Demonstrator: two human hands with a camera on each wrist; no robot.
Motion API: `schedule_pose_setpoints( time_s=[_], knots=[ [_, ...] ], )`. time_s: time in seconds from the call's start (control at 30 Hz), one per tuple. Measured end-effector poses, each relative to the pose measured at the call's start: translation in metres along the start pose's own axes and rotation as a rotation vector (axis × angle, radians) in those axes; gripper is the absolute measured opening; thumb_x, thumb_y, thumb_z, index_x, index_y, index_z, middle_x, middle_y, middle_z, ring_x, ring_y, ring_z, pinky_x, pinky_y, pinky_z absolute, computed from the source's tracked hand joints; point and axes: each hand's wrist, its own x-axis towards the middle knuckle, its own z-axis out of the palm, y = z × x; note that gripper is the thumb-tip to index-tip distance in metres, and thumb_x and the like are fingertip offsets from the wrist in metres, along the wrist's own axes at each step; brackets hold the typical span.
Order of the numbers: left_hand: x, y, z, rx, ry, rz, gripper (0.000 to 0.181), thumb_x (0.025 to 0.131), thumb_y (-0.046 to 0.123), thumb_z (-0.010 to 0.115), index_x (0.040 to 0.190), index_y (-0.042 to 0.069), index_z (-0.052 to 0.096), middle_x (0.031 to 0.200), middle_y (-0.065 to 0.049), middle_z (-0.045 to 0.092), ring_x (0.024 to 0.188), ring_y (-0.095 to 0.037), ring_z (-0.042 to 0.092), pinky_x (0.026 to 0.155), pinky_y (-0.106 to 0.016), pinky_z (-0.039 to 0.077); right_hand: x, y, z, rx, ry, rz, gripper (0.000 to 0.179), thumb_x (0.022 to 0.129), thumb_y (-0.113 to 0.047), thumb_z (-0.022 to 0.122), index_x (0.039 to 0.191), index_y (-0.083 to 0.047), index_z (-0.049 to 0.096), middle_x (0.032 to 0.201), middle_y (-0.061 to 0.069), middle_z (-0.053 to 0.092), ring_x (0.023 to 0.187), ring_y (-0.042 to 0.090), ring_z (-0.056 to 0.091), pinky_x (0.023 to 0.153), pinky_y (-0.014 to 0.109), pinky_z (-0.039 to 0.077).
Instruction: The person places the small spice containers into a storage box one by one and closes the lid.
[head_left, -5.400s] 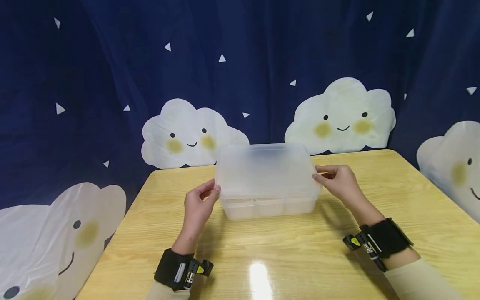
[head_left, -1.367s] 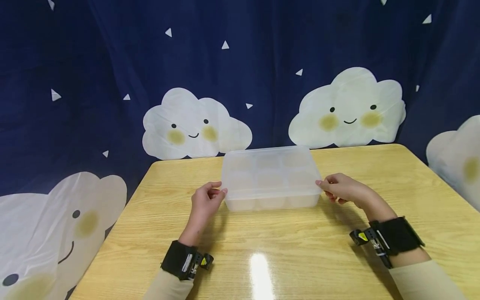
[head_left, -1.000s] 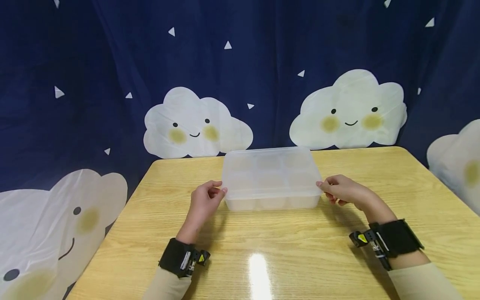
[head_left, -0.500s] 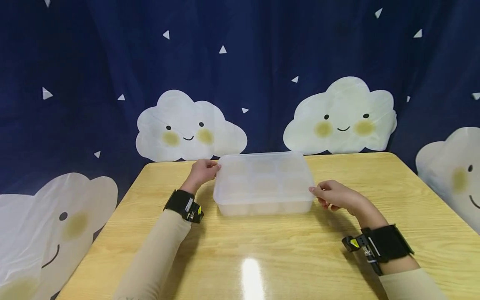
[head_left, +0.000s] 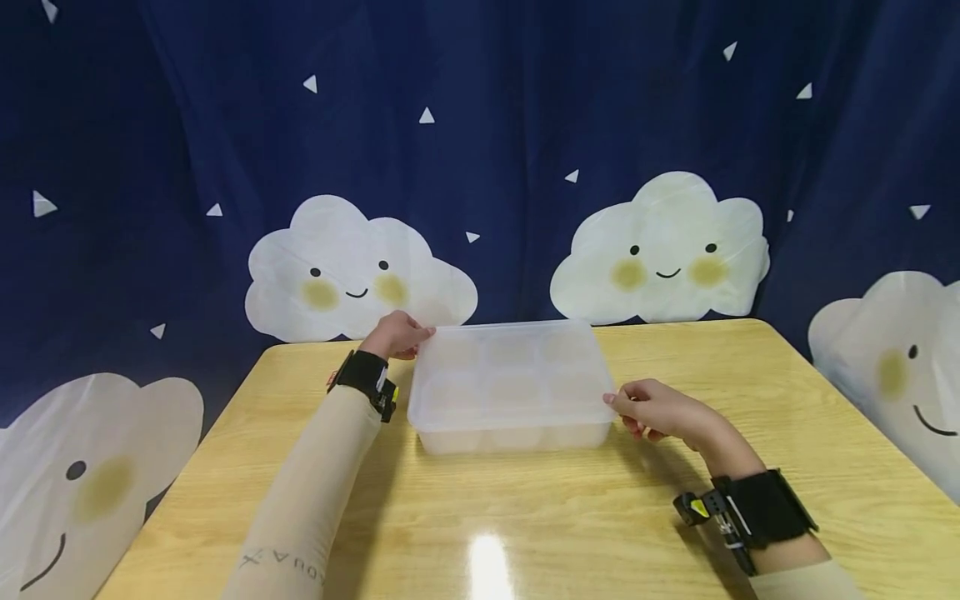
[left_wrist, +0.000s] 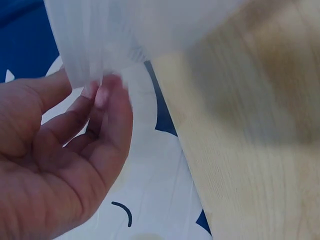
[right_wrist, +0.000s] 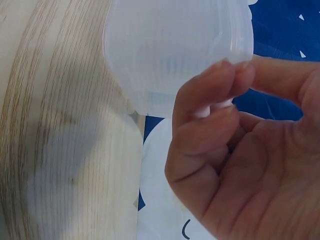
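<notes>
A translucent plastic storage box (head_left: 517,438) with several compartments sits on the table, and its frosted lid (head_left: 510,377) lies flat over it. My left hand (head_left: 395,335) is at the lid's back left corner, thumb and fingers at the rim. In the left wrist view, the left thumb and curled fingers (left_wrist: 117,110) pinch the lid's edge from both sides. My right hand (head_left: 663,410) pinches the rim near the front right corner. The right wrist view shows the right thumb above and curled fingers (right_wrist: 205,90) beneath the rim of the clear plastic.
The light wooden table (head_left: 420,533) carries the box near its back edge. Behind it hangs a dark blue curtain (head_left: 510,158) with white triangles and smiling clouds. Black wrist straps with small cameras (head_left: 765,508) sit on both wrists.
The lid, earlier tilted up, has come down flat on the box. My left hand has moved from the front left corner to the back left one. My right hand stays at the right rim.
</notes>
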Motion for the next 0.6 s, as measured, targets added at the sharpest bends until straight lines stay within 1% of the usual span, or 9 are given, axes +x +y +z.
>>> schedule_pose_setpoints(
  time_s=[0.1, 0.2, 0.27, 0.33, 0.43, 0.53, 0.6],
  knots=[
    [-0.0011, -0.0017, -0.0018, -0.093, -0.067, -0.029, 0.037, 0.105, 0.027, 0.059, 0.119, -0.005, 0.066, 0.097, -0.009, 0.058, 0.076, -0.015, 0.059, 0.076, -0.027, 0.057, 0.0006, 0.0, 0.0004, 0.012, -0.004, 0.005, 0.041, 0.107, -0.039, 0.05, 0.082, -0.007, 0.049, 0.068, 0.003, 0.048, 0.063, 0.017, 0.043, 0.057, 0.029, 0.036],
    [-0.0017, -0.0027, -0.0022, -0.136, -0.095, -0.044, 0.032, 0.105, 0.026, 0.058, 0.113, -0.004, 0.065, 0.094, -0.008, 0.056, 0.075, -0.015, 0.056, 0.074, -0.026, 0.055, -0.0006, -0.0003, 0.0016, 0.024, -0.007, 0.004, 0.041, 0.107, -0.04, 0.05, 0.082, -0.007, 0.049, 0.068, 0.003, 0.048, 0.062, 0.017, 0.043, 0.056, 0.029, 0.036],
    [-0.0007, -0.0032, -0.0014, -0.139, -0.089, -0.043, 0.028, 0.106, 0.026, 0.057, 0.107, -0.002, 0.064, 0.09, -0.007, 0.054, 0.073, -0.015, 0.055, 0.072, -0.026, 0.054, -0.0009, -0.0005, 0.0022, 0.026, -0.009, 0.001, 0.041, 0.107, -0.04, 0.05, 0.083, -0.007, 0.049, 0.069, 0.003, 0.048, 0.062, 0.018, 0.043, 0.057, 0.029, 0.036],
    [0.0009, -0.0034, 0.0001, -0.131, -0.069, -0.035, 0.025, 0.105, 0.025, 0.058, 0.1, 0.0, 0.062, 0.087, -0.005, 0.053, 0.072, -0.014, 0.054, 0.07, -0.025, 0.053, -0.0009, -0.0005, 0.0023, 0.024, -0.006, -0.001, 0.041, 0.107, -0.041, 0.05, 0.084, -0.007, 0.049, 0.07, 0.003, 0.048, 0.063, 0.018, 0.044, 0.057, 0.03, 0.037],
    [0.0034, -0.0031, 0.0026, -0.106, -0.044, -0.01, 0.024, 0.105, 0.024, 0.058, 0.091, 0.004, 0.059, 0.085, -0.004, 0.051, 0.07, -0.014, 0.054, 0.068, -0.025, 0.053, -0.0007, -0.0004, 0.0017, 0.02, 0.0, 0.002, 0.041, 0.108, -0.041, 0.049, 0.085, -0.006, 0.049, 0.07, 0.004, 0.048, 0.063, 0.019, 0.045, 0.058, 0.031, 0.038],
    [0.0039, -0.0034, 0.0045, -0.131, -0.044, -0.008, 0.025, 0.105, 0.024, 0.059, 0.089, 0.005, 0.057, 0.084, -0.004, 0.05, 0.07, -0.014, 0.053, 0.07, -0.027, 0.052, -0.0002, -0.0001, 0.001, 0.021, 0.004, 0.011, 0.041, 0.108, -0.04, 0.049, 0.085, -0.006, 0.049, 0.071, 0.003, 0.048, 0.064, 0.018, 0.046, 0.058, 0.03, 0.039],
    [0.0026, -0.0045, 0.0056, -0.142, -0.048, -0.013, 0.024, 0.104, 0.024, 0.059, 0.092, 0.004, 0.059, 0.085, -0.004, 0.05, 0.071, -0.015, 0.052, 0.072, -0.028, 0.052, 0.0, 0.0001, 0.0007, 0.021, 0.001, 0.014, 0.04, 0.107, -0.04, 0.051, 0.086, -0.006, 0.05, 0.071, 0.003, 0.05, 0.064, 0.018, 0.047, 0.058, 0.029, 0.039]
  ],
)
